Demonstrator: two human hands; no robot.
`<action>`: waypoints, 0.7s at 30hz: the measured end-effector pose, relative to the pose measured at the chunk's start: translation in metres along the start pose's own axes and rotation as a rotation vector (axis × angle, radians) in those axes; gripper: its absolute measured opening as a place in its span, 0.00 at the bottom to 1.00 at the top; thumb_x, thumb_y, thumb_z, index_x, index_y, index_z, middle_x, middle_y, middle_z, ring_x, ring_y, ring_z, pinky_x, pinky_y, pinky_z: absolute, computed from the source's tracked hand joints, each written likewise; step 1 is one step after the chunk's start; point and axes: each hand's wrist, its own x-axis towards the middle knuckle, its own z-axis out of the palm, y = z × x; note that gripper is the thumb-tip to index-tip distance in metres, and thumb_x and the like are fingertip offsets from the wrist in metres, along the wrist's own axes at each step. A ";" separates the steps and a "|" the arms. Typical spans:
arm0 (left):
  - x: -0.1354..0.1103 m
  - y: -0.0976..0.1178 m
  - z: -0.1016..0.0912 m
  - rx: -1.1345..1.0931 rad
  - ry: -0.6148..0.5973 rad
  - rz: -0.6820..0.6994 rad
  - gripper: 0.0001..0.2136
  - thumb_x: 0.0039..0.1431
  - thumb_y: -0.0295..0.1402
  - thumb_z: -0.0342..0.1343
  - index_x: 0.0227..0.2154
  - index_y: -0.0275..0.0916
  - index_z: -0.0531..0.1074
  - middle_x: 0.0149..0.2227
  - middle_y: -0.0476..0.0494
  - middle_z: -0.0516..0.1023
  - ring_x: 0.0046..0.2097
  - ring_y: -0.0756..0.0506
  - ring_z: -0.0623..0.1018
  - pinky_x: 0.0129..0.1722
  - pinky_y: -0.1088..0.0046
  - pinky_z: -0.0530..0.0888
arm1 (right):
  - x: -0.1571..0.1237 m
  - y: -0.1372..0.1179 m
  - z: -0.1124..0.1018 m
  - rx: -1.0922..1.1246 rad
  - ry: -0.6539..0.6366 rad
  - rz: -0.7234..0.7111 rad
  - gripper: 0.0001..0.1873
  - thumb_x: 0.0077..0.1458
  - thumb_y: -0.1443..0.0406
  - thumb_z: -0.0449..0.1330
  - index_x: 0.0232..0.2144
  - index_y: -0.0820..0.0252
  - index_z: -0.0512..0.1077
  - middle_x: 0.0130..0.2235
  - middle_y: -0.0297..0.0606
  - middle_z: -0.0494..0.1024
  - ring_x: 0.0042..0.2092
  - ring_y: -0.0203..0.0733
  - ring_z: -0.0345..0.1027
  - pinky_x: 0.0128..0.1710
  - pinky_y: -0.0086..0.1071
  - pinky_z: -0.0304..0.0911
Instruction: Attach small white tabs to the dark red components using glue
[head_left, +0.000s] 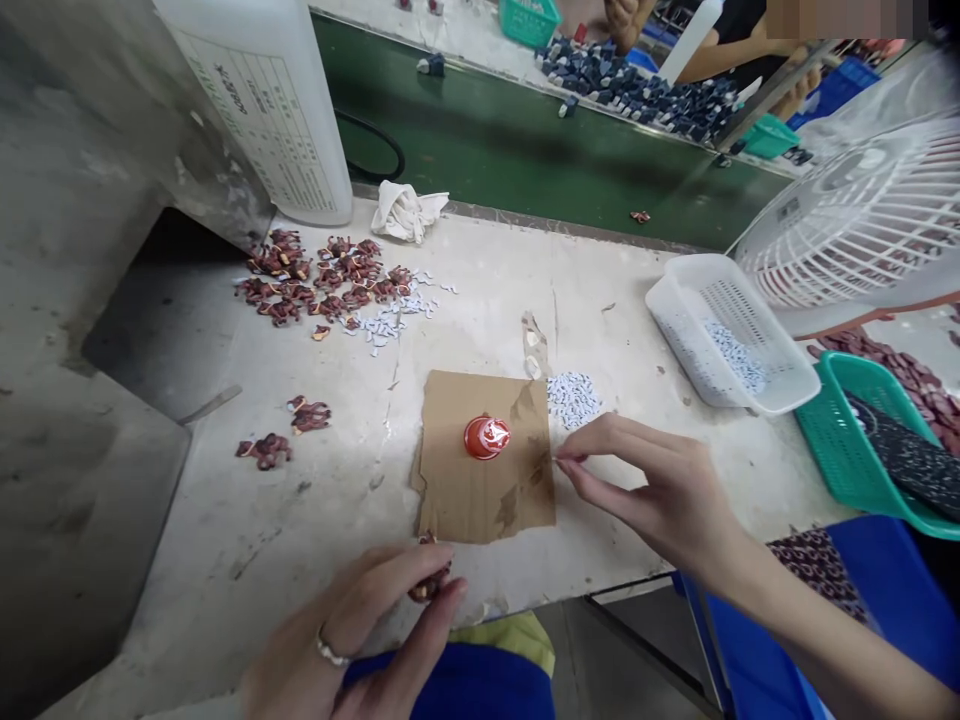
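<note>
Pinching a small brown-red figure (429, 585) between thumb and forefinger of the left hand (337, 610), just off the near left corner of a cardboard piece (457, 500). With thumb and forefinger of the right hand (667, 490) together in a narrow pinch by the cardboard's right edge; cannot tell about any tiny piece between them. On the cardboard, a glossy red dollop (484, 440). Just beyond the right fingertips, a heap of tiny whitish pieces (574, 400). Off to the left, two loose figures (309, 414); farther away, a cluster of similar figures (352, 270) beside scattered pale pieces (382, 327). Farther still, a crumpled cloth (405, 212). At right, a white basket (694, 365) with more pieces inside, near a fan (870, 200)
</note>
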 end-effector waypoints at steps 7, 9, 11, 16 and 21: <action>0.000 -0.004 -0.002 0.009 0.004 0.072 0.06 0.68 0.31 0.56 0.45 0.42 0.75 0.39 0.59 0.82 0.37 0.61 0.81 0.48 0.95 0.72 | 0.028 -0.009 0.017 0.025 0.056 -0.038 0.07 0.64 0.71 0.61 0.42 0.58 0.78 0.40 0.36 0.81 0.40 0.37 0.76 0.39 0.31 0.71; 0.002 -0.002 -0.002 -0.028 0.004 0.029 0.07 0.66 0.28 0.58 0.44 0.42 0.76 0.39 0.54 0.79 0.39 0.61 0.79 0.47 0.93 0.72 | 0.029 -0.008 0.018 0.012 0.050 -0.048 0.08 0.65 0.71 0.61 0.43 0.57 0.78 0.40 0.37 0.82 0.40 0.38 0.76 0.39 0.32 0.72; 0.004 -0.003 -0.002 -0.039 -0.027 0.023 0.08 0.64 0.25 0.59 0.45 0.42 0.76 0.43 0.51 0.76 0.44 0.61 0.77 0.51 0.92 0.71 | 0.029 -0.007 0.019 -0.001 0.048 -0.050 0.09 0.65 0.71 0.60 0.44 0.56 0.79 0.41 0.38 0.82 0.41 0.39 0.76 0.39 0.32 0.72; 0.008 -0.006 -0.003 -0.084 -0.080 0.134 0.12 0.65 0.23 0.57 0.49 0.38 0.74 0.44 0.53 0.80 0.48 0.60 0.78 0.56 0.91 0.70 | 0.031 -0.008 0.020 -0.018 0.060 -0.076 0.09 0.64 0.73 0.61 0.44 0.59 0.79 0.42 0.39 0.82 0.42 0.39 0.76 0.40 0.32 0.73; 0.008 -0.002 -0.003 -0.056 -0.069 0.112 0.14 0.64 0.21 0.57 0.50 0.39 0.74 0.46 0.52 0.78 0.50 0.61 0.77 0.58 0.92 0.68 | 0.032 -0.009 0.020 -0.046 0.052 -0.114 0.09 0.65 0.73 0.60 0.43 0.60 0.78 0.41 0.41 0.81 0.42 0.39 0.76 0.40 0.34 0.73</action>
